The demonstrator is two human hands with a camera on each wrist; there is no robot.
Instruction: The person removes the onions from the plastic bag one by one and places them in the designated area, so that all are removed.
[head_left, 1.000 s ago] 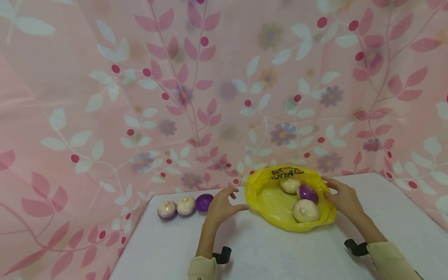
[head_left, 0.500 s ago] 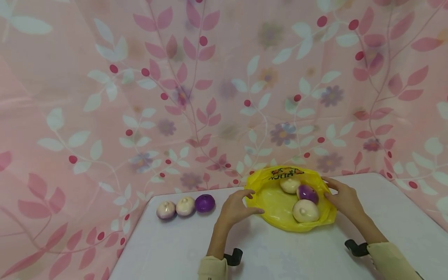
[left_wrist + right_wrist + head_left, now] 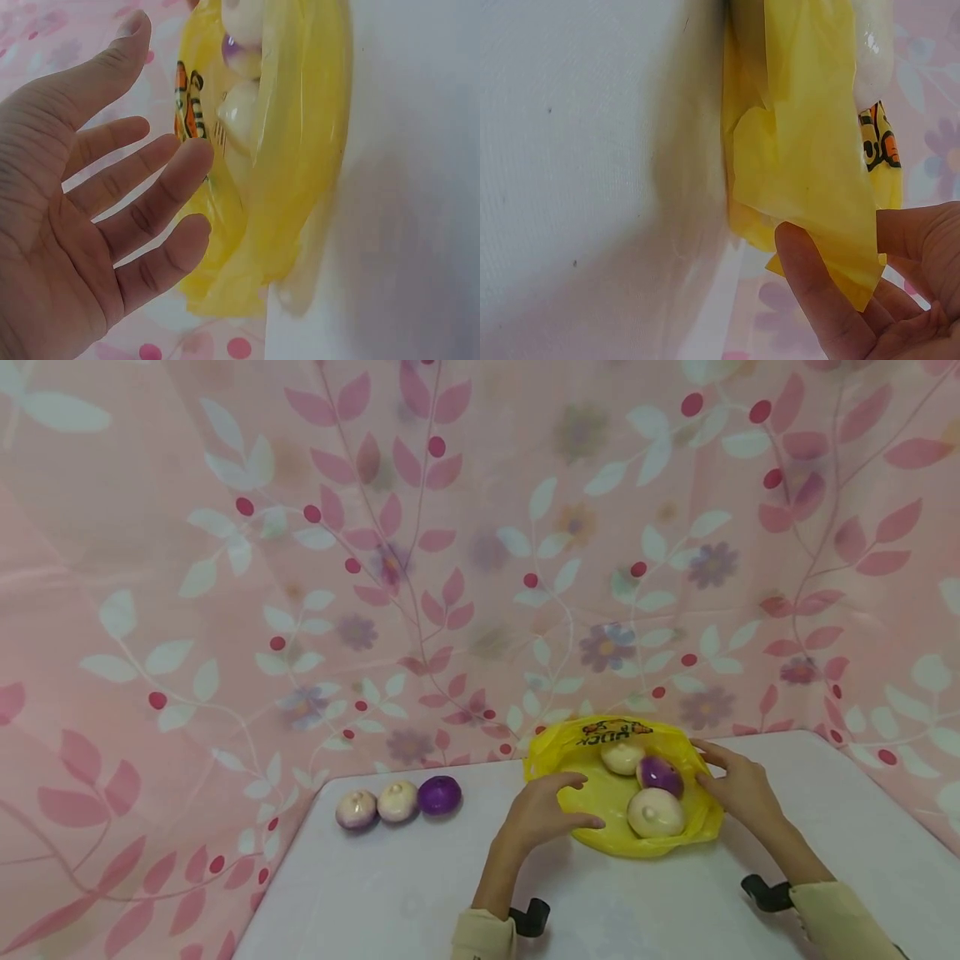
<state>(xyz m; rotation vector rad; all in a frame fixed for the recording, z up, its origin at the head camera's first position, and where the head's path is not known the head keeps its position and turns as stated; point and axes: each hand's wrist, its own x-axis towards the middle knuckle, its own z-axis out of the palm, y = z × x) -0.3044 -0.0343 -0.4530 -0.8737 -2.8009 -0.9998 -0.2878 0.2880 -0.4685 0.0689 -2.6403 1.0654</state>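
A yellow plastic bag [image 3: 600,841] lies mouth-up on the table, holding two whitish round vegetables [image 3: 656,812] and a purple one [image 3: 660,777] towards its right side. My left hand [image 3: 536,814] is over the bag's left part with fingers spread and nothing in them; the left wrist view has this hand [image 3: 97,195] beside the bag [image 3: 300,150]. At the bag's right edge, my right hand [image 3: 746,789] pinches the rim. In the right wrist view, the bag's edge [image 3: 817,150] passes between thumb and fingers of that hand [image 3: 885,300].
On the table [image 3: 360,893], left of the bag, a row holds a pale purple-tinged vegetable [image 3: 357,811], a whitish one [image 3: 397,802] and a purple one [image 3: 439,796]. Behind the table hangs a pink floral cloth [image 3: 480,568]. A black device [image 3: 530,917] is on my left wrist.
My left hand has moved right, from beside the purple vegetable in the row to over the bag's left part. My right hand and the bag have hardly moved.
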